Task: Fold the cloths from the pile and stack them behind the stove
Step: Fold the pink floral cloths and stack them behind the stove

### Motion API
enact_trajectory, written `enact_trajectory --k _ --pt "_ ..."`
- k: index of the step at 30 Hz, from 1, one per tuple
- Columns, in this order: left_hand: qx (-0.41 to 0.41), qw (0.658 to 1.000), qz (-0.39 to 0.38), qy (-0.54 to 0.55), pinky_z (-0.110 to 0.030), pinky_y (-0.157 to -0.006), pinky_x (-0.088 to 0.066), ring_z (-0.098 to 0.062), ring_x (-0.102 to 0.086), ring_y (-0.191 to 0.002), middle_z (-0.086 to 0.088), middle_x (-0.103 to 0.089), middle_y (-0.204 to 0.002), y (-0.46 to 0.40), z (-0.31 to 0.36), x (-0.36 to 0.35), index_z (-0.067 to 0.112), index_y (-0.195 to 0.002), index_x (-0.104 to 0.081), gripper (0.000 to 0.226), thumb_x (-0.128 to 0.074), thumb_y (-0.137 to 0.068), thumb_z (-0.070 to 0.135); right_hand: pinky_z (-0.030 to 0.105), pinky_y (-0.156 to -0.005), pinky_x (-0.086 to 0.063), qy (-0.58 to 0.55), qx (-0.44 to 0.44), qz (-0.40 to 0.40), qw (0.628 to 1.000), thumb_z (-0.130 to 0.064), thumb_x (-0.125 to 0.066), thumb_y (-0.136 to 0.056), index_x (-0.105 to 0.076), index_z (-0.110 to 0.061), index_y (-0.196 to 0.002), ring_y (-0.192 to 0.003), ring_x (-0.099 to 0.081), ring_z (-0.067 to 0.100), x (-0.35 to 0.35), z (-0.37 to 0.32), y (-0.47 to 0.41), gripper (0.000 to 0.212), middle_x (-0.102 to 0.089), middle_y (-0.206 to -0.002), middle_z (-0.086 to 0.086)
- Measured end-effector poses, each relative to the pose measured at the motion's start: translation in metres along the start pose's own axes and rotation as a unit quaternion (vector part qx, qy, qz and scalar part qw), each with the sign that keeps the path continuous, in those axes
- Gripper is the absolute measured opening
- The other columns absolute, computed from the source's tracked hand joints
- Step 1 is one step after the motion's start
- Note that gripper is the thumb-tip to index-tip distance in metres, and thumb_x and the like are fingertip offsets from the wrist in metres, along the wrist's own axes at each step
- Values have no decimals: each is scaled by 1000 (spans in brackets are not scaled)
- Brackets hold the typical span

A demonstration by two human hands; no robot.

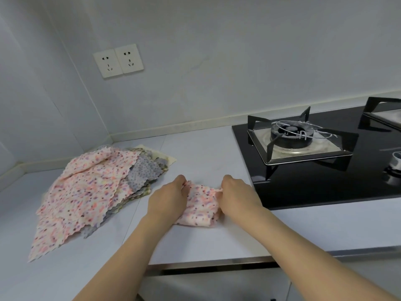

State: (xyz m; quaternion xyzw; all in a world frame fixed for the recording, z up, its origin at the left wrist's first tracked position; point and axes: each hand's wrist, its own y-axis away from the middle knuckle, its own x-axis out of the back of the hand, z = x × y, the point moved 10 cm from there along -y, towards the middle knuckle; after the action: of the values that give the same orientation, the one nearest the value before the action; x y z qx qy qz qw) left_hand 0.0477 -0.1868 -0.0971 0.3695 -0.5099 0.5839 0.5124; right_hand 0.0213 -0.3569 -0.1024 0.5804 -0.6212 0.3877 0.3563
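Pinching pink cloth (202, 205) on counter (195, 242), left hand (168, 199), right hand (237, 195), fingers curled.

Pink speckled cloth (202, 205), pink and grey pile (93, 187), black stove (325, 157)

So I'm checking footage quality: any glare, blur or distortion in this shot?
Head view: wide-angle bending curves the counter edge and wall lines; the black glass stove mirrors its burner grate; light is soft and even, with faint shadows; both hands and the pink cloth look slightly soft.
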Motion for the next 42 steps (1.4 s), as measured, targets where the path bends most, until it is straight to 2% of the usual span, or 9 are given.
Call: enact_trajectory --k 7,10,12,17,20,25,31,36,42 --pt "84 994 -65 10 -38 -88 -42 -32 -50 -112 -12 -51 -117 2 -1 -9 7 -112 -48 41 -42 -97 44 32 -71 -39 -6 29 -31 999 -22 -43 -98 -51 -12 -112 -97 -57 28 -2 -6 2 19 -47 -114 6" --pt "110 980 -97 137 -32 -70 -40 -23 -52 -87 -8 -56 -96 6 -1 -6 13 -93 -48 25 -44 -96 37 30 -70 -42 -155 28 -23 987 -27 -48 -97 -52 -20 -98 -86 -55 17 3 -1 5 8 -55 -97 -4" --pt "141 940 -105 293 -28 -61 -36 -17 -49 -71 -2 -52 -82 14 -4 -2 16 -90 -46 18 -48 -95 33 27 -66 -43 -288 16 -15 957 -25 -56 -94 -53 -25 -94 -75 -54 12 10 3 9 3 -55 -84 -6" --pt "158 820 -132 533 -46 -95 -50 -26 -68 -99 -6 -71 -108 37 -3 15 18 -111 -61 29 -61 -92 39 37 -89 -53 -478 -3 -35 877 -17 -62 -92 -57 -27 -115 -95 -63 19 27 -3 26 25 -58 -97 4" --pt "132 803 -111 571 -47 -94 -51 -27 -71 -96 -9 -74 -101 49 7 37 10 -106 -66 31 -55 -96 37 27 -73 -51 -582 -18 -44 812 -10 -62 -92 -60 -17 -116 -90 -64 16 43 -12 38 25 -60 -104 3" --pt "47 856 112 503 -11 -55 -43 -16 -46 -66 -4 -43 -71 74 20 111 10 -82 -47 30 -45 -101 33 34 -81 -53 -624 -40 -6 780 -16 -58 -95 -66 -16 -98 -85 -64 17 67 -23 54 8 -69 -100 6" --pt "-37 858 223 461 -22 -51 -30 -8 -33 -55 2 -36 -64 101 37 156 15 -80 -42 27 -42 -102 30 31 -70 -51 -576 -66 -73 811 -60 -43 -94 -63 -23 -104 -91 -66 17 59 -52 79 43 -70 -100 -2" --pt "-43 883 253 393 -26 -46 -24 -10 -30 -47 3 -35 -55 113 38 171 19 -83 -39 24 -38 -103 32 41 -82 -55 -519 -11 80 851 -41 -37 -101 -56 -22 -100 -90 -63 16 85 -55 86 28 -65 -99 0" --pt "-8 908 295 298 -33 -46 -24 -20 -33 -46 -2 -40 -52 118 35 172 15 -90 -39 26 -32 -103 36 30 -56 -37 -406 61 212 887 -31 -34 -103 -48 -14 -87 -64 -49 13 112 -62 99 27 -51 -72 -2"
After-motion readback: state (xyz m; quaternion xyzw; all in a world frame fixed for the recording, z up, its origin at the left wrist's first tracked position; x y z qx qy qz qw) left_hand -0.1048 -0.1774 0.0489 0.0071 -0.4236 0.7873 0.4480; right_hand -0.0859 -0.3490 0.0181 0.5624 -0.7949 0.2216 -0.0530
